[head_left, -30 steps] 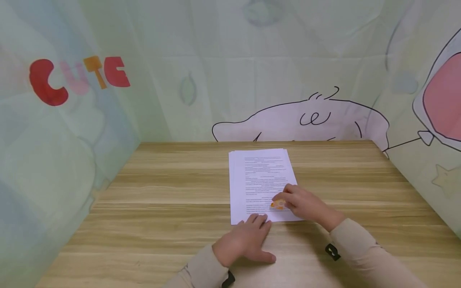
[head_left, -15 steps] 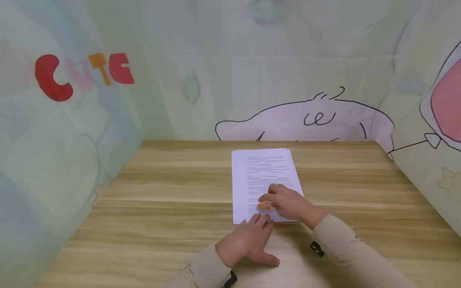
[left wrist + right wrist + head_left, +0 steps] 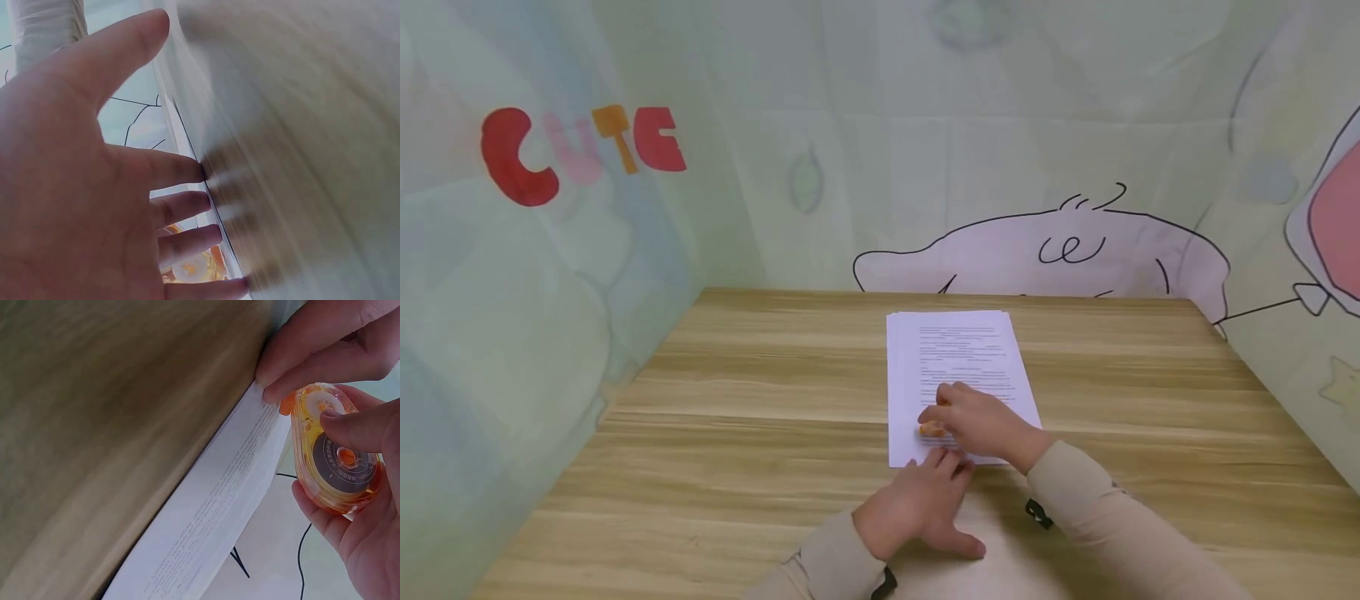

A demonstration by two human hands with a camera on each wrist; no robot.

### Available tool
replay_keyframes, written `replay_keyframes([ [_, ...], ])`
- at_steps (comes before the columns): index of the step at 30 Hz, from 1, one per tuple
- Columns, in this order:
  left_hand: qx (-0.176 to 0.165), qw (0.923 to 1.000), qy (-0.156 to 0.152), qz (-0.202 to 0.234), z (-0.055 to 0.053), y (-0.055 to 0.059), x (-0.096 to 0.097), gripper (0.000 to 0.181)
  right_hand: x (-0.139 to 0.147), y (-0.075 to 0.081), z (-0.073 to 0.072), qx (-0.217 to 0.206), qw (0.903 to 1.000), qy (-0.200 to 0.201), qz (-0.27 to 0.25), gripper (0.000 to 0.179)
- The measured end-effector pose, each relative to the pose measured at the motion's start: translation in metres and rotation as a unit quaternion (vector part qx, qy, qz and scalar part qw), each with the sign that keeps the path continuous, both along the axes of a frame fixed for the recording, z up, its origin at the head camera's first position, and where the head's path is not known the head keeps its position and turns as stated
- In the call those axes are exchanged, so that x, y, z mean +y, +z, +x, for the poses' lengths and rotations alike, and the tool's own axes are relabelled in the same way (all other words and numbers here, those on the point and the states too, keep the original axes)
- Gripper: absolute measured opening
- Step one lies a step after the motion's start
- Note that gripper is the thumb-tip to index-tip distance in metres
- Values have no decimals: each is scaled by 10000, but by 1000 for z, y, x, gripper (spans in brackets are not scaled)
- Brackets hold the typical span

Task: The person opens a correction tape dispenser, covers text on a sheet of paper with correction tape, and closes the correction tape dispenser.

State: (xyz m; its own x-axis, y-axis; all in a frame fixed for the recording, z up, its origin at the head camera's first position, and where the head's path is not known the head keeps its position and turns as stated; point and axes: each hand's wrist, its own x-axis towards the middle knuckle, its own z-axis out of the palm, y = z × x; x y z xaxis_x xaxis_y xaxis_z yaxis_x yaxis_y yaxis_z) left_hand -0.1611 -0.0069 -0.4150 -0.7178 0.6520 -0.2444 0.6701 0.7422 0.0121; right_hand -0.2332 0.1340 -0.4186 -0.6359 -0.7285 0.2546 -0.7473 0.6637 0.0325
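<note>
A stack of white printed sheets (image 3: 904, 375) lies on the wooden table, its edges slightly uneven. My right hand (image 3: 988, 423) grips an orange, see-through correction tape dispenser (image 3: 340, 456), thumb across its side and fingers round its back. The dispenser's orange tip sits low on the top page, over the left part of the last printed lines, close above my left hand (image 3: 917, 507). That left hand lies with fingers stretched and thumb spread, fingertips at the page's near edge. In the left wrist view, the dispenser (image 3: 190, 267) shows between the fingers.
The wood-grain table (image 3: 760, 375) extends around the sheets on every side. Behind it hangs a pale printed curtain (image 3: 820, 167) with cartoon drawings. Dark straps (image 3: 1037, 513) show under the beige sleeves (image 3: 1075, 483).
My right hand has moved left across the page with the correction tape dispenser, nearing the left margin. My left hand stays at the near edge. The head view has shifted slightly.
</note>
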Motion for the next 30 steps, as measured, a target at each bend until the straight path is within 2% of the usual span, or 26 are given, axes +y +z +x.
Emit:
replay_keyframes([
  [4,1,10000,-5,-71,0,0,1,97,0,-1,0,-124,9998,-78,100,37],
  [14,51,9998,26,-168,0,2,2,96,3,1,0,-171,9998,125,3,29],
  [18,71,9998,25,-190,0,1,2,97,2,1,0,-69,9998,196,79,25],
  [24,164,9997,43,-179,1,0,3,98,-1,1,0,428,9971,446,437,25],
  [30,140,9997,36,-178,1,1,2,96,-3,1,0,320,9962,444,681,24],
])
